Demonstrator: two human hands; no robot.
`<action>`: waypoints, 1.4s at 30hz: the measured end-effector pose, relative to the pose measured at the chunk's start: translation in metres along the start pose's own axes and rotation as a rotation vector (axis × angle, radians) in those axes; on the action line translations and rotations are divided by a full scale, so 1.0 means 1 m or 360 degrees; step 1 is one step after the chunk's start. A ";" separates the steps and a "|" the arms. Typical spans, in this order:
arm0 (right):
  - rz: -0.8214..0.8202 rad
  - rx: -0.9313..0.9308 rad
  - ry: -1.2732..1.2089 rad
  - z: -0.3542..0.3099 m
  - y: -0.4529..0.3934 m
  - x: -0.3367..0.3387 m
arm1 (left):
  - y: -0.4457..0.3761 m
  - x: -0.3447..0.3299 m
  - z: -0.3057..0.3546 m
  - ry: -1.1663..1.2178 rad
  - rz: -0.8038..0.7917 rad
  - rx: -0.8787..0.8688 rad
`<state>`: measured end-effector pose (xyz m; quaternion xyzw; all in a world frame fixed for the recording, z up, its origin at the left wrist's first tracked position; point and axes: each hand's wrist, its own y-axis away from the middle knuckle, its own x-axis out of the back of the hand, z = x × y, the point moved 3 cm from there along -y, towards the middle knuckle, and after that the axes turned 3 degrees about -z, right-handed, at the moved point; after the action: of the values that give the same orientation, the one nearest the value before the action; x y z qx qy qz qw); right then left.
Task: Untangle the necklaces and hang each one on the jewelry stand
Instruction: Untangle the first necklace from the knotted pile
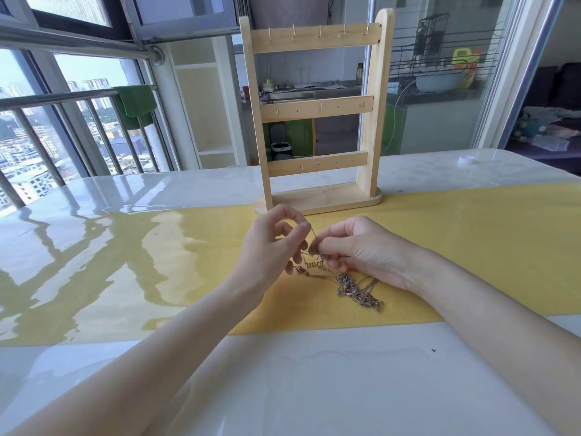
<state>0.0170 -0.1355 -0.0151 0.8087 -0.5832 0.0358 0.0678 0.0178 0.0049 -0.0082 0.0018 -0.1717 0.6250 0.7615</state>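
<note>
Fingers (302, 229) pinching tangled necklaces (352, 286)

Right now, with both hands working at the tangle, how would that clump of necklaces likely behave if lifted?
The necklace tangle would probably sag limply: its chains lie slack on the yellow mat. It likely rises as one clump, since strands cross. The strand pinched by the left hand and right hand looks thin, possibly snag-prone.

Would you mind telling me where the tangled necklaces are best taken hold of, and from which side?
Probably at the loose strand lifted between the left hand and right hand, not the knotted clump of the tangled necklaces lying on the yellow mat. Pinch from above with the fingertips: that strand stands clear of the mat, while the clump lies flat and bunched, so a grip there would likely tighten it.
</note>
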 end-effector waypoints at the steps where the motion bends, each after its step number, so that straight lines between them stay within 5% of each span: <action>1: 0.0013 0.0009 0.0009 0.000 0.000 0.001 | 0.000 0.001 0.000 -0.0014 0.0037 -0.0016; 7: -0.0012 0.0062 -0.0112 -0.001 -0.001 0.001 | -0.002 0.003 -0.001 -0.0067 0.0146 -0.0079; 15: -0.0142 0.0102 -0.0429 -0.003 0.002 0.002 | -0.001 0.000 -0.005 0.0114 -0.0086 0.0147; 29: 0.0005 -0.0034 -0.0479 0.002 0.001 0.007 | -0.004 0.002 -0.004 0.0646 -0.0313 0.0495; 42: 0.0084 0.0052 -0.0598 0.000 0.001 0.007 | -0.003 0.000 -0.005 -0.0044 -0.0170 0.0204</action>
<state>0.0183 -0.1429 -0.0145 0.7865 -0.6060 -0.1046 -0.0565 0.0225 0.0053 -0.0126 0.0683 -0.1414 0.5931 0.7896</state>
